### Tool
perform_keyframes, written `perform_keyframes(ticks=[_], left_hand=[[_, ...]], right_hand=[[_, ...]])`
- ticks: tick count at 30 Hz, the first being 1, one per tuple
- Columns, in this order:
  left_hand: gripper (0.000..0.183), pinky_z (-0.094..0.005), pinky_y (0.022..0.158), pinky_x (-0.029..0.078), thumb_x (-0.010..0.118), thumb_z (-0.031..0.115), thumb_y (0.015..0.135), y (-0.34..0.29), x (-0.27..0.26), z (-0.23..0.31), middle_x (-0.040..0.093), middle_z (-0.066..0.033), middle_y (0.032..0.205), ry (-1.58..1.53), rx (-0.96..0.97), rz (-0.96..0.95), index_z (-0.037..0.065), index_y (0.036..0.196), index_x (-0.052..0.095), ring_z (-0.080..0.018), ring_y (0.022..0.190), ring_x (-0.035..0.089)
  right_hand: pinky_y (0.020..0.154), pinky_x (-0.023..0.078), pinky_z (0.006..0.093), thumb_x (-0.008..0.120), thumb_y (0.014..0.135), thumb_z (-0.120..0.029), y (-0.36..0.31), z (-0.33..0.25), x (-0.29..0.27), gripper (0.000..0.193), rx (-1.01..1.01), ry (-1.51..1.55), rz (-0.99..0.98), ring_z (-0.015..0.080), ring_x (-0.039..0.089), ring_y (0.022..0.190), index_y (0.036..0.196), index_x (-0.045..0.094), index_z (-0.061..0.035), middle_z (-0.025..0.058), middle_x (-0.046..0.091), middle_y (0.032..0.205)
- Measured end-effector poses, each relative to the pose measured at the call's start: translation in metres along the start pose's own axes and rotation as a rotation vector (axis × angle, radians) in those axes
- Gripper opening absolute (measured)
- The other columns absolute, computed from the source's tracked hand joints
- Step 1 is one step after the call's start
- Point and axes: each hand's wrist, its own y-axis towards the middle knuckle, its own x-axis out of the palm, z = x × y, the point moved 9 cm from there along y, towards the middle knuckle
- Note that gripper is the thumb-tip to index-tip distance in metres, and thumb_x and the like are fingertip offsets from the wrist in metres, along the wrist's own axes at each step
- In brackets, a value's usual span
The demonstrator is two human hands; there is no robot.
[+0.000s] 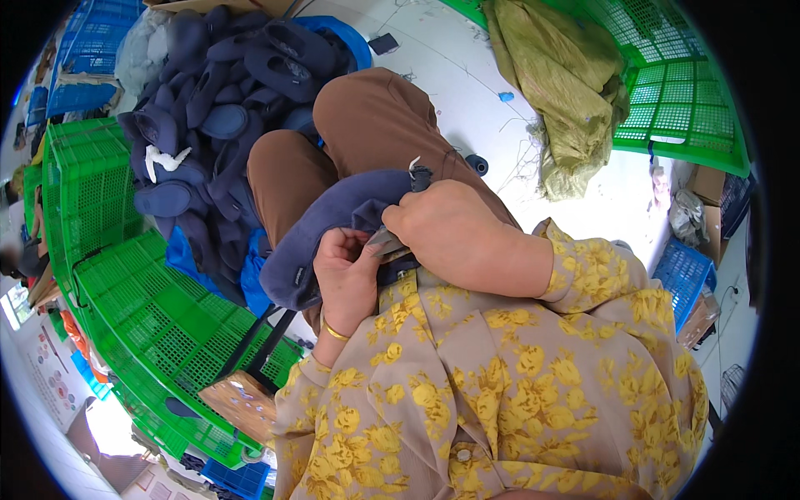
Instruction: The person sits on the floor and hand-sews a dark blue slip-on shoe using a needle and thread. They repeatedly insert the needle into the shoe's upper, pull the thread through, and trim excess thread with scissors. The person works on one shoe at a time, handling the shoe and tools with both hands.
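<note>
A navy cloth slipper (333, 218) with a small dark label near its left end lies across my lap. My left hand (348, 279), with a gold bangle at the wrist, pinches the fabric at its near side. My right hand (442, 229) is closed in a fist around a cutting tool with a grey metal blade (383, 242), which points toward my left fingers. A dark wrapped end (420, 177) with a white tip sticks out above the fist. The fist hides most of the tool, so I cannot tell its exact kind.
A large heap of navy slippers (225, 121) rises beyond my knees at the left. Green plastic crates (100, 183) line the left side; another green crate (679, 100) and an olive sack (558, 75) are at the far right. A dark spool (477, 164) lies on the floor.
</note>
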Motion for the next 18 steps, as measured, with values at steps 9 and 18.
perform_keyframes(ticks=[9, 18], left_hand=[[0.012, -0.0193, 0.068, 0.046, 0.065, -0.004, 0.087, 0.004, 0.002, 0.004, 0.063, -0.0027, 0.089, 0.120, -0.023, -0.078, -0.001, 0.096, 0.057, -0.0056, 0.077, 0.056], [0.012, -0.0195, 0.070, 0.039, 0.061, 0.014, 0.096, 0.003, 0.001, 0.013, 0.059, 0.0015, 0.082, -0.059, -0.207, -0.123, 0.002, 0.095, 0.061, -0.0045, 0.075, 0.050]], right_hand=[[0.063, 0.051, 0.0389, 0.062, 0.074, -0.007, 0.011, 0.002, 0.008, 0.008, -0.042, 0.020, 0.006, 0.0295, 0.065, 0.071, 0.082, 0.061, -0.0065, 0.0112, 0.063, 0.073], [0.071, 0.051, 0.0399, 0.055, 0.073, 0.005, 0.019, 0.038, 0.001, 0.036, 0.035, 0.307, -0.124, 0.0342, 0.065, 0.081, 0.102, 0.070, -0.0107, 0.0142, 0.069, 0.088]])
